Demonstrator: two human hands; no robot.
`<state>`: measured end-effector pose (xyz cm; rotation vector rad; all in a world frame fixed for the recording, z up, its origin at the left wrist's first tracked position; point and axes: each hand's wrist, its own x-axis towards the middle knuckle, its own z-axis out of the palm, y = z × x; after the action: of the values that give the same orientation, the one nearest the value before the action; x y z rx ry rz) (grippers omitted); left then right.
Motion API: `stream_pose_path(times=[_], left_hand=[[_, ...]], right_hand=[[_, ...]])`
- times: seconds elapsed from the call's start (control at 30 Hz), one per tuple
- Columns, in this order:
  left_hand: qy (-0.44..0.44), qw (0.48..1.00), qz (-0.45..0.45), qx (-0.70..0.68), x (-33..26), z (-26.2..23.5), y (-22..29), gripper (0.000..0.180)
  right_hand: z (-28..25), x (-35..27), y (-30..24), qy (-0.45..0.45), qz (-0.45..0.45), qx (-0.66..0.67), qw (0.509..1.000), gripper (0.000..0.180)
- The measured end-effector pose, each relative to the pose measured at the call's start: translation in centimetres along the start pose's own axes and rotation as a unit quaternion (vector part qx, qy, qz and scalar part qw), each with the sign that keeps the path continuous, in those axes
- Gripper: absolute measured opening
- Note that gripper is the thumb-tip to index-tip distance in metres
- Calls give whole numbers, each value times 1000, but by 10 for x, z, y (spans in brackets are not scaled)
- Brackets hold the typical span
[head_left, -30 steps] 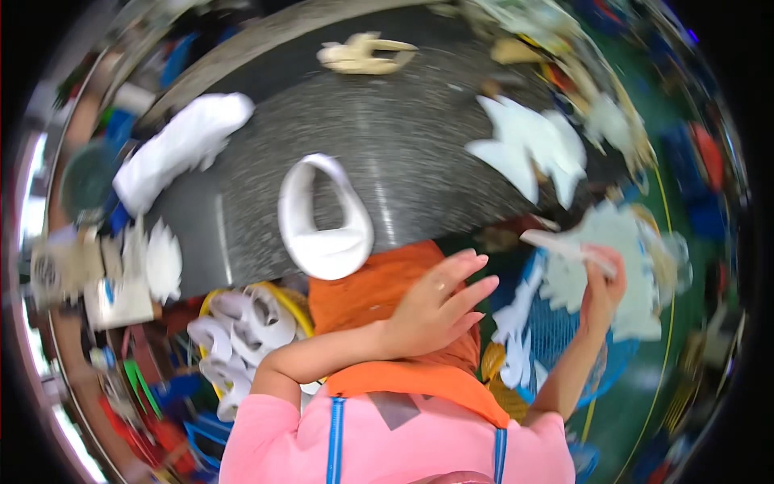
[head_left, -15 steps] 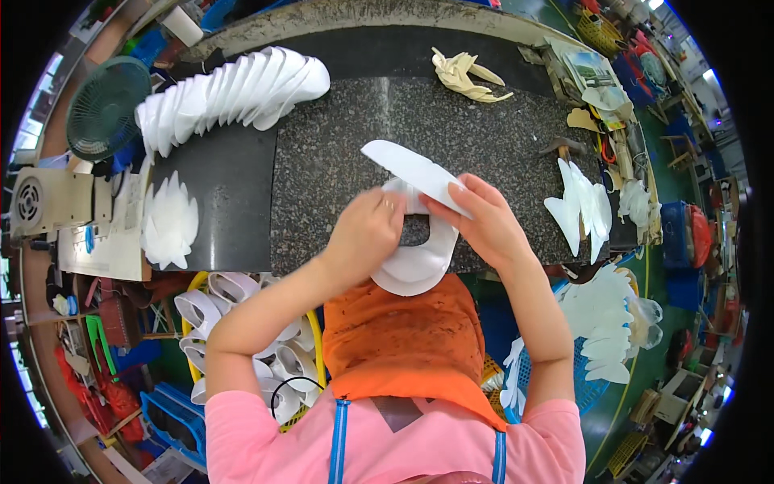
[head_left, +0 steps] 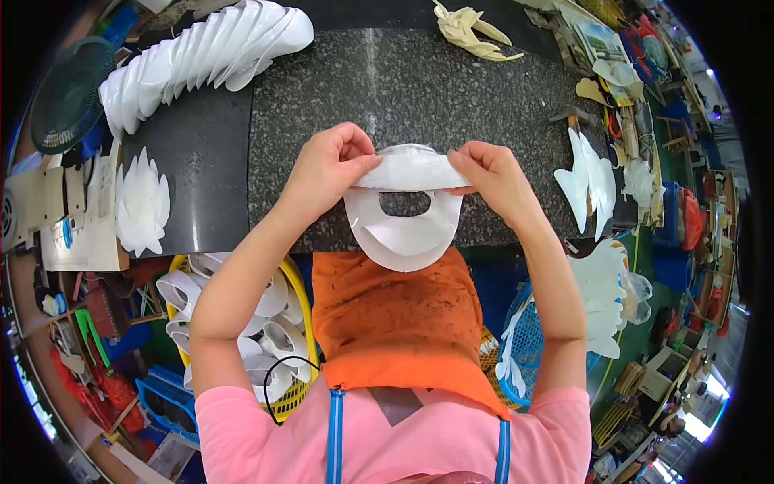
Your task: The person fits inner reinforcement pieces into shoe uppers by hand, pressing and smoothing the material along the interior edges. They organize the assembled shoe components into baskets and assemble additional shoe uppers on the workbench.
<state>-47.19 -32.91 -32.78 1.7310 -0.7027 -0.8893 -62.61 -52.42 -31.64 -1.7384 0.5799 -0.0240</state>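
Observation:
A curved white strip (head_left: pixel 415 172) lies crosswise over a white, rounded piece that looks like a shoe upper (head_left: pixel 403 244) with an oval opening. My left hand (head_left: pixel 334 168) pinches the strip's left end between thumb and fingers. At the other end, my right hand (head_left: pixel 490 173) grips it the same way. The upper rests at the front edge of the dark stone worktop (head_left: pixel 322 89), its rounded end toward me and partly over the edge. Part of its far side is covered by the strip.
A row of glossy white pieces (head_left: pixel 210 52) stands far left, above a pile of white cut pieces (head_left: pixel 142 202). Beige pieces (head_left: pixel 472 32) lie at the back. Near a hammer (head_left: pixel 572 118) on the right are more white pieces (head_left: pixel 587 179). Below left, a yellow basket (head_left: pixel 302 323) holds white uppers.
The strip has turned from a slant to level across the upper. My left hand has moved left onto its end. The view has shifted, with the worktop higher in the picture.

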Motion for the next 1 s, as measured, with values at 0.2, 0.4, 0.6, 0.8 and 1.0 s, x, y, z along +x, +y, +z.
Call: stream_pose_path(times=[0.2, 0.4, 0.6, 0.8, 1.0], left_hand=[[67, 996, 24, 50, -2, 7, 5, 15], [98, 987, 45, 120, -5, 13, 11, 12], [81, 957, 130, 247, 0, 14, 12, 10], [59, 912, 157, 373, -1, 21, 13, 10], [99, 736, 360, 564, -1, 17, 5, 20]], right_hand=[[3, -1, 1, 48, -4, -74, 996, 28], [13, 3, -6, 73, -51, -169, 982, 28], [29, 3, 2, 151, -196, -398, 884, 20], [28, 4, 9, 136, -268, -511, 806, 16], [21, -9, 2, 180, -411, -423, 787, 19]])
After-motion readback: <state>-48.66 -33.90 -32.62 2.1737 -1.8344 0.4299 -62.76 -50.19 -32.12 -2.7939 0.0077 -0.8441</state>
